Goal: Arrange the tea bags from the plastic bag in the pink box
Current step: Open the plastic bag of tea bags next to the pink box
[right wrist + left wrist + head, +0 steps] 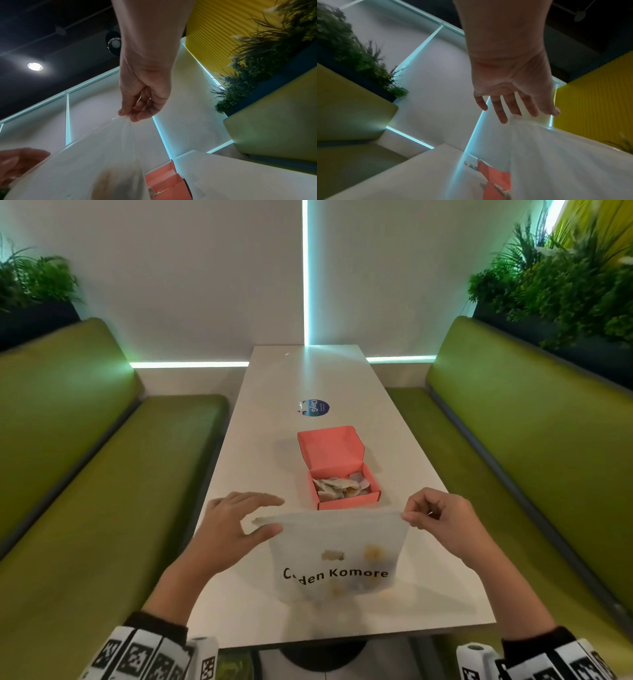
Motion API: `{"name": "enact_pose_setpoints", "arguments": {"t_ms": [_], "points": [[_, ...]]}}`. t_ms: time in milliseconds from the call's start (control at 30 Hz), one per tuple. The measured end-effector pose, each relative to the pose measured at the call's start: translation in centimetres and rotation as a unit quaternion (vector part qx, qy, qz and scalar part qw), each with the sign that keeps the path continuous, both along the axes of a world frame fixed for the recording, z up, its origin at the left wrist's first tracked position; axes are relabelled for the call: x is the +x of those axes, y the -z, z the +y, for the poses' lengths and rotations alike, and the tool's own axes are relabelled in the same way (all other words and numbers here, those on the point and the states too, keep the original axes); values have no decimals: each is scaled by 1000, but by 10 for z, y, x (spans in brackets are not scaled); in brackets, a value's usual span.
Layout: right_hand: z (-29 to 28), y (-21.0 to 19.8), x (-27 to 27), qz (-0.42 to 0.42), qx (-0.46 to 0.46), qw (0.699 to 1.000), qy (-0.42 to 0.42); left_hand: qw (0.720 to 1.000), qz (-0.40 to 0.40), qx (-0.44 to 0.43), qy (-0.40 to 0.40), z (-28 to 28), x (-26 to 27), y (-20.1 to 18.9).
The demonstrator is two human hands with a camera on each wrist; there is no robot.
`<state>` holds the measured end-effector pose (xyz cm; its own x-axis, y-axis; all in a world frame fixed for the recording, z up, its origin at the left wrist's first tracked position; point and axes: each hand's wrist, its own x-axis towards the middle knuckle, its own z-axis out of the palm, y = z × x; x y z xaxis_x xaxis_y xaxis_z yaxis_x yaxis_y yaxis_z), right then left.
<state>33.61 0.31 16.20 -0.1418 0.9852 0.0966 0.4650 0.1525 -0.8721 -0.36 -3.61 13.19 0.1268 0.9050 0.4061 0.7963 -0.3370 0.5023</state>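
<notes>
Ideally, with the right hand (433, 520) pinching a top corner of the plastic bag (337, 556) above the table (267, 412), the spread-fingered left hand (236, 523) should part its mouth and lift tea bags (339, 487) toward the pink box (337, 469) beyond.

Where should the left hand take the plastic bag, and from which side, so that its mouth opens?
Probably the free top-left corner of the bag, approached from the left with thumb below and fingers above. The right hand already pinches the top-right corner, so the rim hangs stretched and flat. The left hand is spread beside that corner, not yet holding it.
</notes>
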Motion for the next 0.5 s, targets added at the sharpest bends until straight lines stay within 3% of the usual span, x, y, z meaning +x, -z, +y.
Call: {"name": "enact_pose_setpoints", "arguments": {"t_ms": [100,233,333,433,500], "points": [[-3,-1,-2,-17,4,1000,-15,998,-7,-48,45,0,23,-6],[-8,-5,-6,-47,14,998,-26,996,5,-87,-16,3,48,-13],[-17,-13,-17,-90,128,987,-31,994,-13,-103,-43,-1,57,-14],[-31,-15,-48,-88,166,976,-112,991,7,-132,10,-9,63,-16],[-37,-10,-71,-195,95,958,-187,988,34,-147,39,-15,68,-19]]}}
